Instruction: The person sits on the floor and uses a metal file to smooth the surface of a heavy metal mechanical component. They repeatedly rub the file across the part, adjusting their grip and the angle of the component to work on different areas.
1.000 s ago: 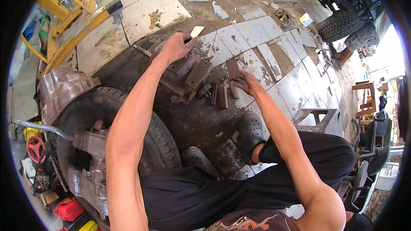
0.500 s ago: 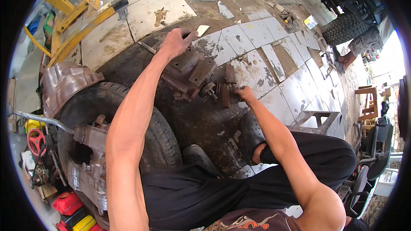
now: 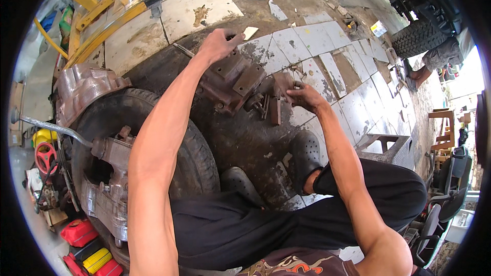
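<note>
A rusty brown gearbox casing (image 3: 230, 84) lies on the dark, stained floor in front of me, with a short shaft (image 3: 258, 105) sticking out of its near right side. My left hand (image 3: 221, 44) is at its far end, thumb and fingers spread apart; whether the palm rests on the metal I cannot tell. To the casing's right, my right hand (image 3: 306, 97) has its fingers around a flat reddish-brown block (image 3: 283, 83), held slightly tilted. A second brown block (image 3: 275, 111) stands just nearer to me, beside the shaft.
A tire (image 3: 197, 166) lies at my left, with a metal housing (image 3: 105, 194) and a bell-shaped casting (image 3: 84, 92) on it. A yellow metal frame (image 3: 97, 25) stands far left. Broken tiles (image 3: 296, 41) cover the floor ahead. A grey crate-like stand (image 3: 388, 148) is right; a person's leg (image 3: 427, 69) shows beyond.
My right hand has moved farther away and slightly right, closing round the farther block and shifting it. The left hand stays at the casing's far end; the whole view has shifted slightly.
</note>
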A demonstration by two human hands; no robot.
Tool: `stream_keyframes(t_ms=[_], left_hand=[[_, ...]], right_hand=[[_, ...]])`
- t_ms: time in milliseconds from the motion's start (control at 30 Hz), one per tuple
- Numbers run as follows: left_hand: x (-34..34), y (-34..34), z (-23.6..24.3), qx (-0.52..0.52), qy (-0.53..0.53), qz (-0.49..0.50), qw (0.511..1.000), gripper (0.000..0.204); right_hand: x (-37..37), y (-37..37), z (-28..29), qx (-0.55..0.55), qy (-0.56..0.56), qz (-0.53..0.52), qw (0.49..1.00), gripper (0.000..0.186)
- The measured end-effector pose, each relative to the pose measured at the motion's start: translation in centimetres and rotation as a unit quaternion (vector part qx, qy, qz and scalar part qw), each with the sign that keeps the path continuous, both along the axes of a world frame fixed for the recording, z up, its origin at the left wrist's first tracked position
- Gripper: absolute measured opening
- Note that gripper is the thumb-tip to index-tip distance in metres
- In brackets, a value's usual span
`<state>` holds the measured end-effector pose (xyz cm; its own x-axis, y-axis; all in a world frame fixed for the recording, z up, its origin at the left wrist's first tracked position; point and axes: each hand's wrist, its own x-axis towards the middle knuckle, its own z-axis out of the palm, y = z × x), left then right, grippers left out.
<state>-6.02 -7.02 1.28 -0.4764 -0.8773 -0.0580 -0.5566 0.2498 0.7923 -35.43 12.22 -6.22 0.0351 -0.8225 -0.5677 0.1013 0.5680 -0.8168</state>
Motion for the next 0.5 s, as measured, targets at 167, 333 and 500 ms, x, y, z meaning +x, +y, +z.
stream_keyframes(t_ms=[167, 333, 500], left_hand=[[0.2, 0.1, 0.2, -0.019, -0.036, -0.030, 0.999, 0.050], [0.5, 0.3, 0.4, -0.011, -0.043, -0.025, 0.999, 0.047], [0.7, 0.7, 0.4, -0.001, -0.060, -0.031, 0.998, 0.046]], right_hand=[[1.0, -1.4, -1.9, 0.027, 0.272, -0.001, 0.962, 0.047], [2.3, -0.6, -9.2, -0.116, 0.592, 0.083, 0.794, 0.046], [6.6, 0.2, -12.8, 0.046, 0.539, 0.152, 0.827, 0.038]])
